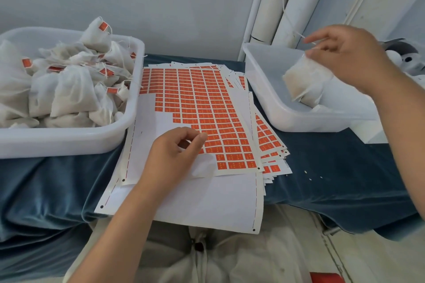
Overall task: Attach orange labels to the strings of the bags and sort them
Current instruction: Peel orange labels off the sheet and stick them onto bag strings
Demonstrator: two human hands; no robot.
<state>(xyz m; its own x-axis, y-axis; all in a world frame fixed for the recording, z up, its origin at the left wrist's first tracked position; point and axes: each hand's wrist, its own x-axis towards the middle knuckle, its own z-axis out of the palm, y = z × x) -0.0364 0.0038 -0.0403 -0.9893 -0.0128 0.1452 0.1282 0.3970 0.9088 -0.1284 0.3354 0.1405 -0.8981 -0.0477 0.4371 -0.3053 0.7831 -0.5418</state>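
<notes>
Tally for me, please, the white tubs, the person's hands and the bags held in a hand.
White tubs: 2, the left tub and the right tub
Hands: 2, the left hand and the right hand
Bags held: 1, the bag in the right hand
Total: 5

A sheet of orange labels (pixel 207 103), partly peeled bare, tops a loose stack on the blue-draped tabletop (pixel 322 179). The left hand (pixel 174 151) rests on the sheet's near part, fingers curled, thumb and forefinger pinching at the edge of the remaining labels. Left of the sheet, a white tub (pixel 69 142) is heaped with labelled white bags (pixel 69 89). Right of the sheet, the right hand (pixel 345 59) holds one bag (pixel 305 82) by its top inside a second tub (pixel 264 71), its string (pixel 301 35) trailing from the fingers.
</notes>
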